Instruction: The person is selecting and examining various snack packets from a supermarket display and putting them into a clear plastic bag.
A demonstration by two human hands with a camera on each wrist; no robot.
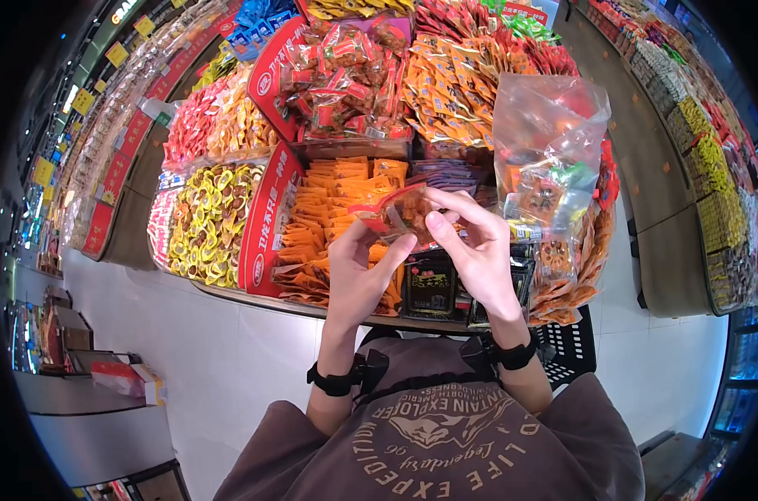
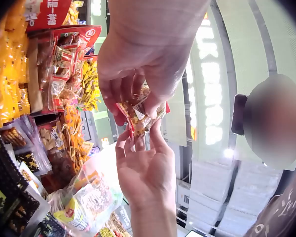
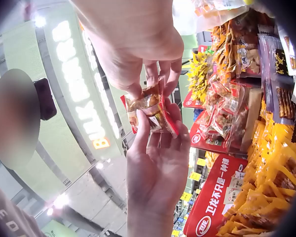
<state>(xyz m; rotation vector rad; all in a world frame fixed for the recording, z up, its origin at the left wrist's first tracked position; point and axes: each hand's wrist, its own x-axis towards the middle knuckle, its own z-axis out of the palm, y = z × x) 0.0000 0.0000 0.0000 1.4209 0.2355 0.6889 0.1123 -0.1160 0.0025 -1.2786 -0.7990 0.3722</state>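
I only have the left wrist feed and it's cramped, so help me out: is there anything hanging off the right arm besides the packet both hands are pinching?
Observer: Yes. A clear plastic bag with assorted snacks in it hangs by the right hand.
Operator: What sits straight below the snack packet?
Observer: A bin of orange packets, under the snack packet that the left hand helps hold.
Operator: Anything behind the person?
Observer: A black basket at the right hip.
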